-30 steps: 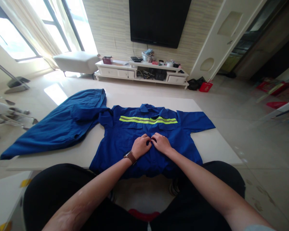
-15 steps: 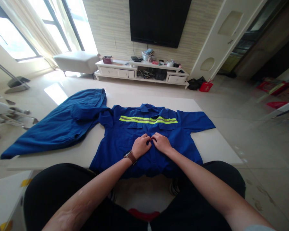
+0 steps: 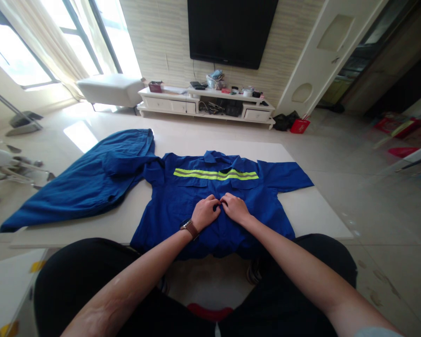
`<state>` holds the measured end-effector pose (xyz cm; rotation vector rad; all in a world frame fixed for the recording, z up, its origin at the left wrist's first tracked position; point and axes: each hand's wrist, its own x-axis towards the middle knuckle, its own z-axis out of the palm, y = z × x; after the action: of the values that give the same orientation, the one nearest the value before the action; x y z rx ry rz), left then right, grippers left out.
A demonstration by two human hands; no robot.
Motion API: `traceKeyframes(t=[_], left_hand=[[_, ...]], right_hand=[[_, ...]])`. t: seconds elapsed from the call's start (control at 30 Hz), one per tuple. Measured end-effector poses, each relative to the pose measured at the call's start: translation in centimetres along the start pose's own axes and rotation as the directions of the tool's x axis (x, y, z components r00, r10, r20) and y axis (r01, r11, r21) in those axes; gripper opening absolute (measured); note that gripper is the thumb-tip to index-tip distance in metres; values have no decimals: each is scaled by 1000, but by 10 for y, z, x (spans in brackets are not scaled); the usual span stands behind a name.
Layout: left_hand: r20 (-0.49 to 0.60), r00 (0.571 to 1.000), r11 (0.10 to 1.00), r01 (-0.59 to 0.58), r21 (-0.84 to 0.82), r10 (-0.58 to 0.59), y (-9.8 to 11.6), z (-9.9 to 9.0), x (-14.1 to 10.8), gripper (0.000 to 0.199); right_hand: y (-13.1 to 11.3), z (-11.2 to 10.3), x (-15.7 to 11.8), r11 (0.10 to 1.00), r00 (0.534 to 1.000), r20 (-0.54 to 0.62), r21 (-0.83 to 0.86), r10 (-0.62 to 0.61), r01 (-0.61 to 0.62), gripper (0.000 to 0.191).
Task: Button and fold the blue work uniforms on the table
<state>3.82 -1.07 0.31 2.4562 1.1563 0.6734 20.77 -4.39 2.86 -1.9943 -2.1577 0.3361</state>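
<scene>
A blue work jacket point(image 3: 266, 206) with a yellow and grey reflective stripe point(image 3: 196, 173) across its chest lies front up, collar pointing away from me. My left hand point(image 3: 206, 213), a watch point(image 3: 188, 226) on its wrist, pinches the front placket at mid-chest. Close against it, my right hand point(image 3: 234, 207) pinches the same edge, fingertips nearly meeting the left ones. A button there is too small or hidden to make out. To the left, blue trousers point(image 3: 84, 182) lie bunched, their upper end beside the jacket's left-lying sleeve.
The garments rest on a low white table point(image 3: 323, 217); the trousers overhang its left side. My knees flank its near edge. Beyond stand a white TV cabinet point(image 3: 182, 106) with clutter, a pale ottoman point(image 3: 108, 89) and a red bag point(image 3: 299, 126). A dustpan point(image 3: 24, 124) stands at far left.
</scene>
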Motion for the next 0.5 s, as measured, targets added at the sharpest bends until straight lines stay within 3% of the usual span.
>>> traceKeyframes(t=[0.5], left_hand=[[-17, 999, 999, -32, 39, 33, -1, 2, 0, 23]], right_hand=[[3, 3, 1, 1000, 999, -28, 11, -16, 16, 29]])
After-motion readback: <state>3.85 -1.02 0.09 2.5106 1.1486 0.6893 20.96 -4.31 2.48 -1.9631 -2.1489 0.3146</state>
